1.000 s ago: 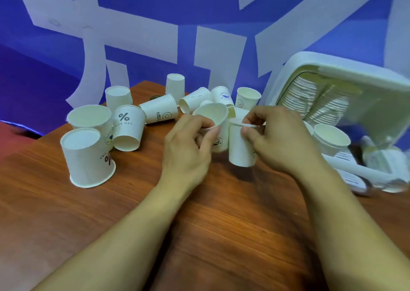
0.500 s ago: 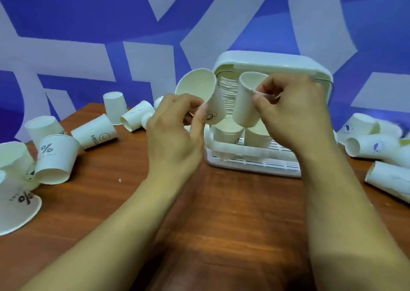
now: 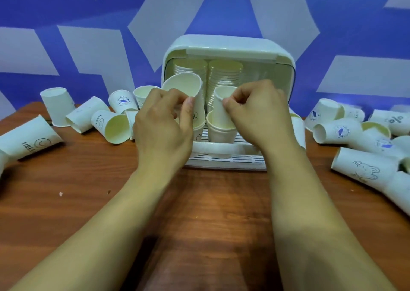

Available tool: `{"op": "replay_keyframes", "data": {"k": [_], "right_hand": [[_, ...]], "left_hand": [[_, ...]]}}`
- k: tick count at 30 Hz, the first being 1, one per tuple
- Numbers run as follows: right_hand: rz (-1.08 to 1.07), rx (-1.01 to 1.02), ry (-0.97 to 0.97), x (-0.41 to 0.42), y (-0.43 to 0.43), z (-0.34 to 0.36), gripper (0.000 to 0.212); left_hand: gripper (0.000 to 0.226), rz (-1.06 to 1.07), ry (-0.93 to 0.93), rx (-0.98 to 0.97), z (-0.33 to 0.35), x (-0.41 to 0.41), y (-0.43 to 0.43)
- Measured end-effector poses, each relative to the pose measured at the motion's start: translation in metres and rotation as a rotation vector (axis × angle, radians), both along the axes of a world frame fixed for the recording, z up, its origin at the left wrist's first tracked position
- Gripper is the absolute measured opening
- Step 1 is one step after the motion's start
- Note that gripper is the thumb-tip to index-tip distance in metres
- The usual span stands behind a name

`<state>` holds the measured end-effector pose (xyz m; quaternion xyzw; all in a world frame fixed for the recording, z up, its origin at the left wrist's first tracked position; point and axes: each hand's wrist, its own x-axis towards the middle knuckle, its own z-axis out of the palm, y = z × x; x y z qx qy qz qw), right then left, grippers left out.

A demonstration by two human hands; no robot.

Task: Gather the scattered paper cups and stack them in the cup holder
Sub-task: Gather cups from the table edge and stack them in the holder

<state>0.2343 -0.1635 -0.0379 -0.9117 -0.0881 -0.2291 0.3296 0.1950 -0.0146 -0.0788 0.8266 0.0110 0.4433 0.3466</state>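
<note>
– Wall (image 3: 66, 13) is the biggest thing, blue with large pale shapes. Next?
– Table (image 3: 210, 202), brown wood grain, fills the lower half. Two bare forearms reach across it from the near edge.
– Task target?
– Cup holder (image 3: 228, 44), a white box at the back middle of the table, against the wall. Its front is open toward the camera and there is a slatted tray (image 3: 233, 158) at its foot.
– Hands?
– Left hand (image 3: 162, 126) is curled round a tilted cup (image 3: 184, 86) with the thumb on its side. The mouth faces the camera, right in front of the opening. Right hand (image 3: 259, 117) pinches the rim of a second cup (image 3: 221, 111) between thumb and forefinger.
– Where does that second cup sit?
– It is upright, with its base partway down inside a standing cup (image 3: 221, 134) on the tray. Another printed cup (image 3: 198, 132) stands just to the left, under the tilted one. Touching or not, cannot tell.
– Inside the box?
– Left stack (image 3: 190, 69) and right stack (image 3: 225, 73) stand side by side at the back, both tall.
– Loose ones?
– Left pile (image 3: 115, 126) is beside the holder, mostly on their sides, with an upside-down cup (image 3: 57, 106) at the far end. Right pile (image 3: 339, 131) is also on their sides, and a bear-print cup (image 3: 366, 168) lies nearest the camera.
– Smallest?
– Pale crumbs (image 3: 60, 193) on the wood, left of the left forearm.
</note>
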Motion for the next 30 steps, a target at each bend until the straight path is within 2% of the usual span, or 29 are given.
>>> {"op": "replay_keyframes", "data": {"k": [7,13,21,24,30], "right_hand": [[0.016,-0.130,0.089,0.006,0.012,-0.024,0.018],[-0.002,-0.027,0.177,0.010,0.013,-0.033,0.014],[0.006,0.037,0.184,0.008,0.018,-0.037,0.012],[0.004,0.047,0.177,0.008,0.018,-0.037,0.011],[-0.019,0.033,0.157,0.010,0.020,-0.039,0.013]], "left_hand": [[0.016,-0.015,0.028,-0.013,-0.005,0.000,0.001],[0.016,-0.006,0.042,-0.015,-0.005,0.001,0.003],[0.019,-0.010,0.218,0.116,-0.020,0.011,0.008],[0.018,-0.004,0.213,0.171,-0.022,0.010,0.004],[0.021,0.084,0.317,0.122,-0.023,0.012,0.003]]}}
